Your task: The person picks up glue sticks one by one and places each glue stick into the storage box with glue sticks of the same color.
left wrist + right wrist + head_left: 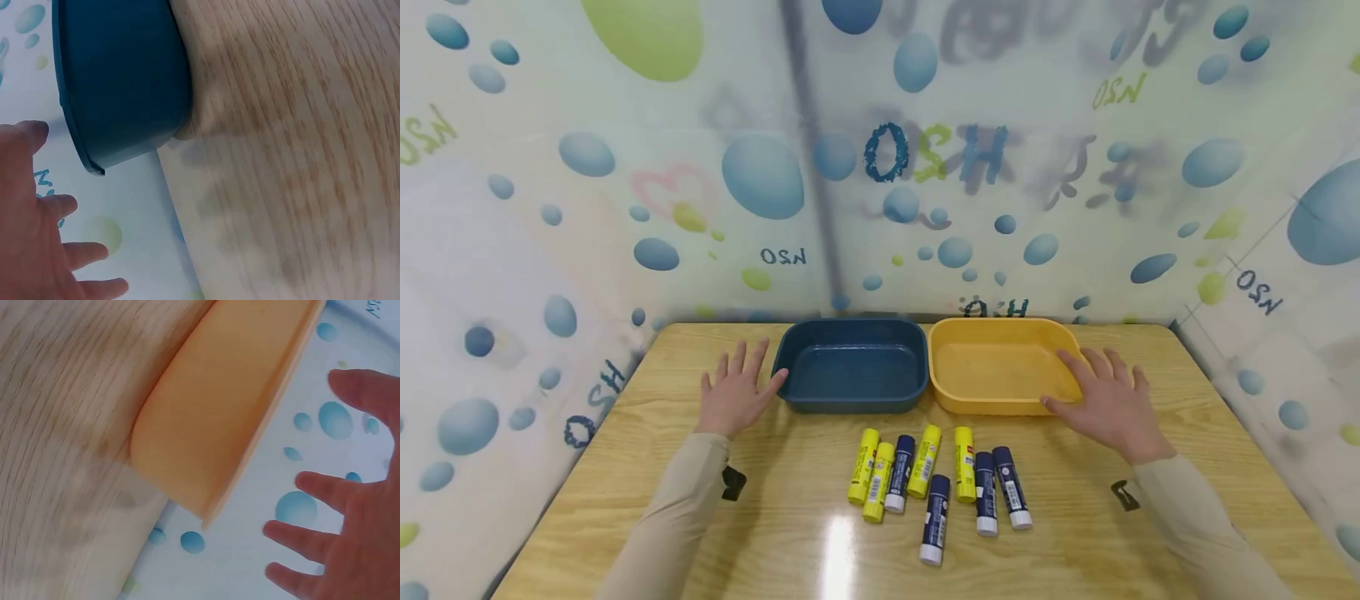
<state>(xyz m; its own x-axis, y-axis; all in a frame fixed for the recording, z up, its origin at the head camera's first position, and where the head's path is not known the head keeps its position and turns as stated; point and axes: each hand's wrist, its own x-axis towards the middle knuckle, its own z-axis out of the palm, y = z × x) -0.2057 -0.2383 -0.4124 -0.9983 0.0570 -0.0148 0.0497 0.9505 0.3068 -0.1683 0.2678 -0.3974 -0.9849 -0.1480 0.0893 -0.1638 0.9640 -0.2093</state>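
My left hand point(735, 398) spreads its fingers beside the left end of a dark blue bin point(850, 406), holding nothing. On the other side, my right hand point(1111, 407) is spread at the right end of an orange-yellow bin point(1000, 406), also holding nothing. Whether either hand touches its bin, I cannot tell; in the wrist views the fingers stand apart from the bin walls. Several yellow glue sticks point(863, 467) and several dark blue glue sticks with white ends point(936, 518) lie on the table in front of the bins. Both bins show bare floors.
The wooden table point(760, 533) reaches back to a curtain point(880, 225) printed with blue and green spots. The two bins stand side by side near the table's back edge. Similar patterned sheets hang at the left and right.
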